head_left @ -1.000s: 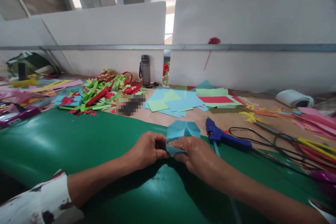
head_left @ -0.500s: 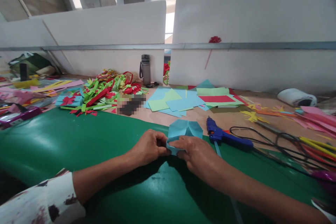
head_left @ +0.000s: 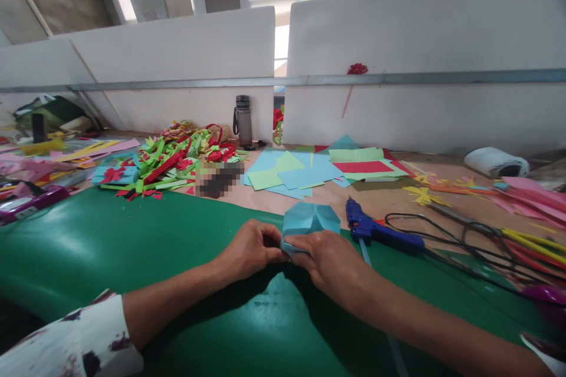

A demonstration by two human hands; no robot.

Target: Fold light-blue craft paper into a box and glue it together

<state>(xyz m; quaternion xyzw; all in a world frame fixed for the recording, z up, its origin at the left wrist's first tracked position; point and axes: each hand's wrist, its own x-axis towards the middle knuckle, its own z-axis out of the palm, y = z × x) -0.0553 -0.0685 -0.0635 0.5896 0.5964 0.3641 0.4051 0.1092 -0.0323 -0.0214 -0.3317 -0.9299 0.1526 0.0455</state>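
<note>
A light blue folded paper piece (head_left: 309, 219) rests on the green mat (head_left: 110, 247) at the middle of the table. My left hand (head_left: 250, 247) is curled, its fingertips pinching the paper's near left edge. My right hand (head_left: 329, 259) lies over the near right part, fingers pressed together on the fold. The near edge of the paper is hidden under both hands.
A blue glue gun (head_left: 375, 230) with a black cord (head_left: 464, 235) lies just right of the paper. Loose coloured sheets (head_left: 309, 168) lie behind, a heap of paper strips (head_left: 168, 156) at left, a grey bottle (head_left: 244, 121) by the white partition, a white roll (head_left: 495, 162) far right.
Both hands stay on the blue paper; the fingers have shifted slightly along its near edge, pressing the fold. The view has tilted a little.
</note>
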